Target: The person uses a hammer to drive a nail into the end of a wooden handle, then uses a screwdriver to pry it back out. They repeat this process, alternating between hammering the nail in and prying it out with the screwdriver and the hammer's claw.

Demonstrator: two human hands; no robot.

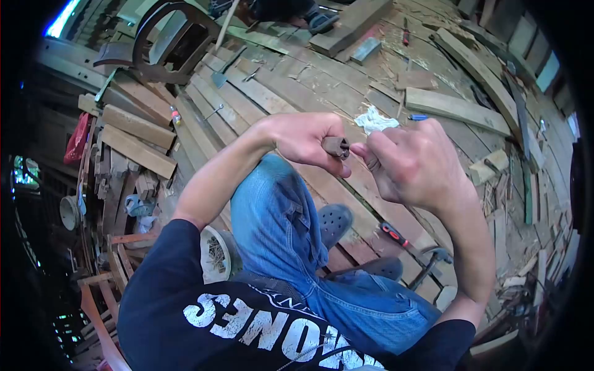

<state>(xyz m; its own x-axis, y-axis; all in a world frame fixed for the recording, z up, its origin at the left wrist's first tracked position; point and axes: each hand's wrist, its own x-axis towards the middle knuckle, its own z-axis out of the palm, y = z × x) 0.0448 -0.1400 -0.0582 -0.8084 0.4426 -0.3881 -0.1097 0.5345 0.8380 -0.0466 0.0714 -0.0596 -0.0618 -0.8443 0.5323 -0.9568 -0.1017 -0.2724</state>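
Note:
My left hand [307, 143] is closed around a short brown piece of wood [335, 146], whose hollowed end faces right between thumb and fingers. Close to that end, my right hand [411, 162] is closed, its fingers curled and the thumb tip pressed in a pinch. What the pinch holds, if anything, is hidden. Both hands are raised in front of my bent knees. Behind them on the floor lies a crumpled white cloth [375, 119], with a small blue object [418, 117] beside it.
A hammer [431, 264] and a red-and-black handled tool [394, 234] lie by my feet. The white bucket [232, 252] at my left holds small pieces. Stacked boards [137, 151] stand left, a curved wooden frame [141, 46] behind. Long beams [458, 109] lie right; a person's foot [322, 22] shows far back.

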